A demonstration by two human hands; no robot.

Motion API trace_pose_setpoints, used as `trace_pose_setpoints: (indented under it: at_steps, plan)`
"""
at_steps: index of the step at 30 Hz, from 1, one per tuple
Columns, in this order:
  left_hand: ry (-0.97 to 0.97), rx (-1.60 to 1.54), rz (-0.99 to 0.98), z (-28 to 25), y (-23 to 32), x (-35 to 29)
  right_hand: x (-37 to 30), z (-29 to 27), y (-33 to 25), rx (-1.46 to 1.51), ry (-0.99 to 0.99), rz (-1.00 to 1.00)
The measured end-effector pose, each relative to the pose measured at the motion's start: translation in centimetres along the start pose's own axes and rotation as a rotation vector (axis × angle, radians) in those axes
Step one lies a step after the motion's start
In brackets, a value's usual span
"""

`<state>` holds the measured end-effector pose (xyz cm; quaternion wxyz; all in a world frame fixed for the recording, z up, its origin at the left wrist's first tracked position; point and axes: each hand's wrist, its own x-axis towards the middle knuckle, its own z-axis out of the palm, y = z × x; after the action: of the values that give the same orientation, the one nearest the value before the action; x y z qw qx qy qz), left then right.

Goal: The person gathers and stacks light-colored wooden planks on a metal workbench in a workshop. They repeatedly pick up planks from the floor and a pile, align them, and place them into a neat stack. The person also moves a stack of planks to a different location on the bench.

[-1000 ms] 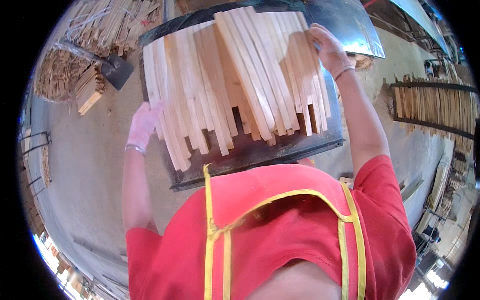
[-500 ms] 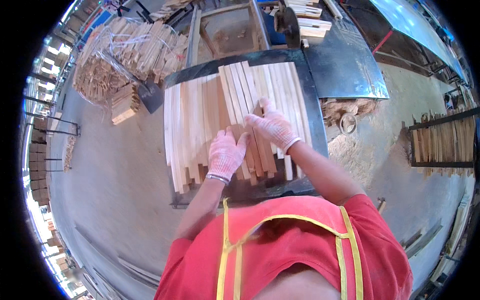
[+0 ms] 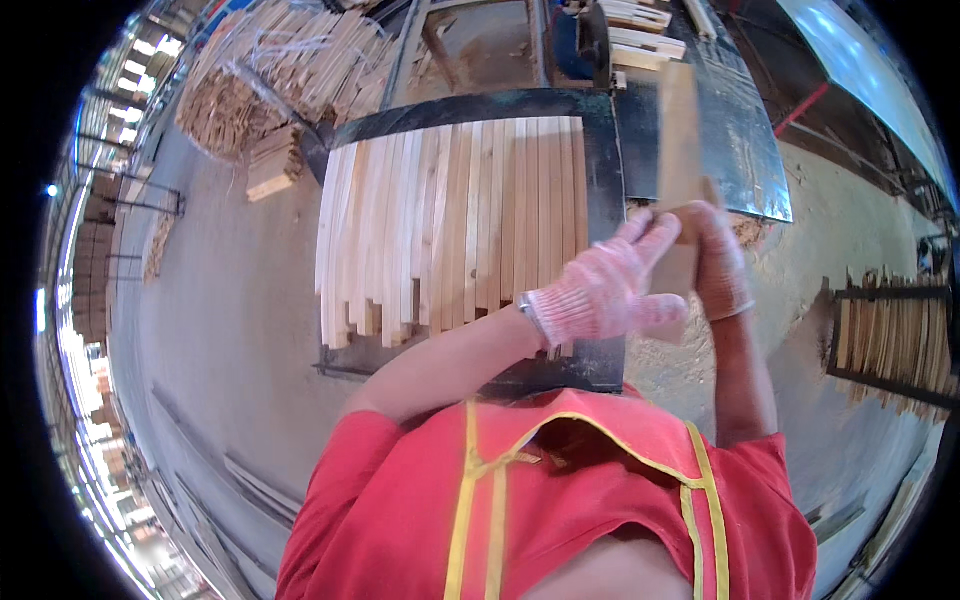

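Upright at the right of the table, a few wooden slats (image 3: 679, 130) stand together, blurred by motion. My gloved right hand (image 3: 715, 255) is wrapped round their right side. My gloved left hand (image 3: 615, 280) crosses over from the left and rests against the slats, its fingers stretched and the thumb held apart. To the left of the hands, a layer of pale and brown wooden slats (image 3: 455, 220) lies side by side on the dark table (image 3: 603, 170). Their near ends are uneven.
A black metal surface (image 3: 745, 150) with cut wood pieces (image 3: 640, 45) adjoins the table at the far right. At the far left sits a large strapped pile of wood strips (image 3: 240, 100), with a small stack (image 3: 273, 165) before it. A rack of slats (image 3: 895, 335) stands at right.
Both hands have moved right from the layer of slats. The slats that lay slanted on top are now lifted off and stand upright in my right hand; the layer beneath shows.
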<state>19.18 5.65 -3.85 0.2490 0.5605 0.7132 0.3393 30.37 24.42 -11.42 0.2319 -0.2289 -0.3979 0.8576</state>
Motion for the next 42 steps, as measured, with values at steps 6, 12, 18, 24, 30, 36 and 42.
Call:
trace_pose_setpoints:
  at_steps: [6,12,18,24,30,36,42]
  plan:
    - [0.264,0.082,-0.212,0.9,-4.4,-5.6,9.3,-11.6,-7.9,-0.692,0.156,-0.172]
    - [0.559,0.362,-0.711,-1.0,-8.7,-20.7,16.2,-19.5,-8.2,-1.603,0.415,-0.039]
    - [1.006,-0.394,-0.852,5.5,-11.6,-24.1,15.3,-9.2,-3.5,-1.384,0.099,-0.370]
    - [0.183,-0.368,-1.037,0.3,-6.0,-19.4,10.5,2.1,4.8,-1.204,-0.317,0.098]
    - [0.482,-0.103,-0.969,-5.7,-13.4,-8.5,15.2,1.9,5.6,-1.157,-0.240,0.133]
    - [0.455,0.047,-1.044,-5.0,-15.0,-3.0,12.5,5.1,5.3,-1.200,-0.176,0.118]
    - [0.789,0.142,-0.639,-10.9,-8.0,-1.7,11.6,7.2,-1.3,-0.823,-0.151,-0.152]
